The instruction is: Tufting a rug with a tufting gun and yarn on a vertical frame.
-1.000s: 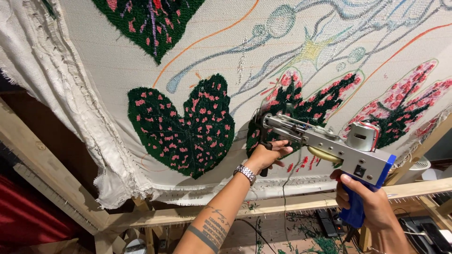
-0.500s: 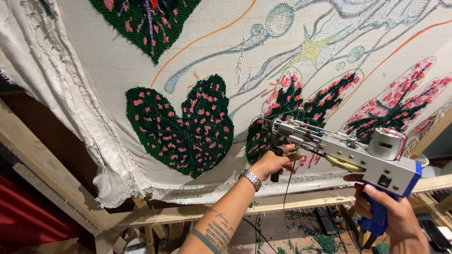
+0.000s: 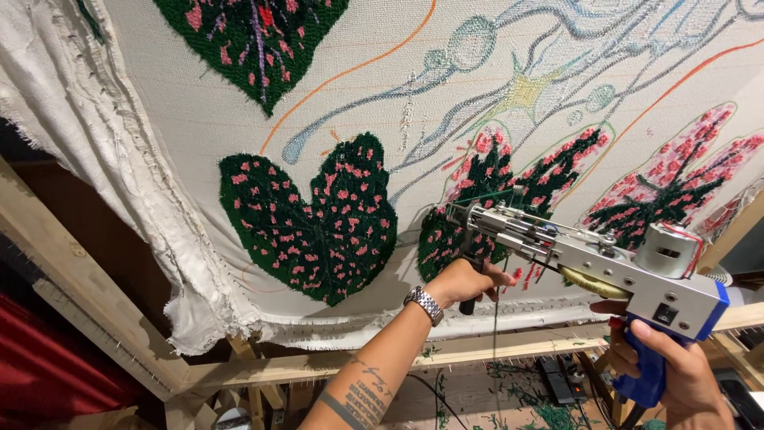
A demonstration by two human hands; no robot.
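Both hands (image 3: 465,280) (image 3: 676,370) clench metal tufting gun (image 3: 589,259), seemingly touching fuzzy leaf-patterned cloth (image 3: 318,231)

**A:** anyone catch what moved in that last second?

**B:** yeah, the tufting gun (image 3: 589,259) dropped lower and slid right, so the right hand (image 3: 676,370) on its blue grip sits further down in the corner. The left hand (image 3: 469,283) went down with it, off the dark leaf (image 3: 477,199).

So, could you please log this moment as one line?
left hand: front handle | right hand: blue grip | tufting gun: tip at dark leaf | cloth: on wooden frame
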